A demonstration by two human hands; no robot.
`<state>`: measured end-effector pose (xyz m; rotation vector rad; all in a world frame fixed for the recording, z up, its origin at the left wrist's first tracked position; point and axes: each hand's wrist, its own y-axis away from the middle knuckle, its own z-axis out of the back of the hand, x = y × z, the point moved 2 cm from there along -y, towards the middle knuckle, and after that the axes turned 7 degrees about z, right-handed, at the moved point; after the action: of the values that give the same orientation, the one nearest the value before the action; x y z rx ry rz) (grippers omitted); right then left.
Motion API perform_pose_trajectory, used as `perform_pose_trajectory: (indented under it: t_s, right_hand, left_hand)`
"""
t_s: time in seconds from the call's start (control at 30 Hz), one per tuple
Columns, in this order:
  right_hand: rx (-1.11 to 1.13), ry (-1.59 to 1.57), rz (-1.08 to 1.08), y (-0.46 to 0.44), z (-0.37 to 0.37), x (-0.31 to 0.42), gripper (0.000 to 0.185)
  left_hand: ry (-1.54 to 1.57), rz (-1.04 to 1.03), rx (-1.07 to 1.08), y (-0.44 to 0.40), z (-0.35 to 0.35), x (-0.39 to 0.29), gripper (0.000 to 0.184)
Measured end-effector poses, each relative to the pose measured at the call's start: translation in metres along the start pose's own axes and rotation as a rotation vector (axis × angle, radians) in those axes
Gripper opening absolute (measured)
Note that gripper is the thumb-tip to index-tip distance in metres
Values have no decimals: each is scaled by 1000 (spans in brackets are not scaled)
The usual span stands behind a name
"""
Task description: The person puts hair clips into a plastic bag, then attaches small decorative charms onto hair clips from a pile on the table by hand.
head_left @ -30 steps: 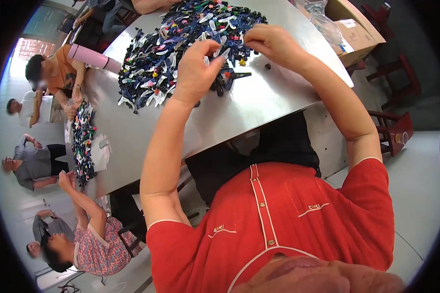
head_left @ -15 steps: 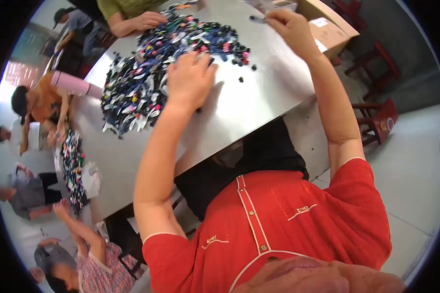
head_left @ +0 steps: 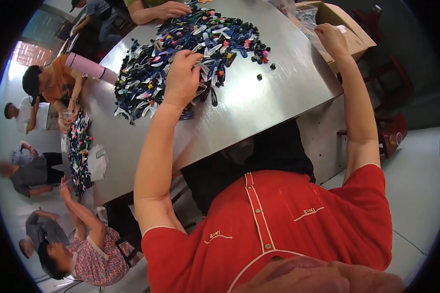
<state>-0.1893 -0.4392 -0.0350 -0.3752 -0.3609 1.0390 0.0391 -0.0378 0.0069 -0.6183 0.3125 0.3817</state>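
Note:
A broad heap of hair clips, mostly black, navy and white with some pink and yellow, lies on the metal table. My left hand rests at the heap's near side, fingers bent and thumb apart from them, touching the clips. My right hand is raised at the right, over the edge of an open cardboard box. Its fingers are closed together, and whatever they hold, if anything, is hidden. Clear plastic bagging lies at the box, beside that hand.
Another person's hand touches the heap's far side. A pink tumbler is at the left. Beyond it are a second clip pile, a white sheet and several people. Red stools stand at the right.
My right hand has moved from above the table, where it pinched a small dark item, right to the box. My left hand has shifted on the heap, and several clips now lie nearer to me.

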Motion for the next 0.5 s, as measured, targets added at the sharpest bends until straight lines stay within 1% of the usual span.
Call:
perform_pose_trajectory:
  t_s: [0.03, 0.07, 0.13, 0.17, 0.2, 0.27, 0.3, 0.33, 0.4, 0.47, 0.5]
  right_hand:
    - [-17, 35, 11, 0, 12, 11, 22]
    - [-13, 26, 19, -1, 17, 17, 22]
    - [-81, -140, 76, -1, 28, 29, 22]
    - [-129, -232, 122, 2, 34, 40, 21]
    - [-129, -235, 123, 3, 42, 55, 21]
    - [-68, -378, 224, 6, 52, 88, 20]
    - [-10, -424, 219, 7, 53, 102, 20]
    - [18, -482, 229, 10, 59, 124, 20]
    - [30, -610, 317, 11, 44, 147, 18]
    - [71, -596, 401, 13, 43, 173, 15]
    - [162, -714, 328, 14, 44, 184, 13]
  left_hand:
    - [-6, 25, -73, -1, 7, -4, 17]
    - [-13, 35, -73, -1, 13, -4, 17]
    - [13, 213, -16, -1, 20, -2, 16]
    - [-22, 258, 33, 2, 18, -6, 14]
    - [-25, 260, 34, 5, 15, -15, 14]
    - [-173, 172, 92, 12, 4, -35, 15]
    - [-208, 107, 41, 14, -5, -40, 17]
    - [-208, 107, 40, 13, -12, -39, 17]
    - [-128, 102, 66, 7, -25, -36, 18]
    - [-105, 110, 71, 3, -28, -35, 17]
    - [-47, 127, 106, 0, -28, -32, 16]
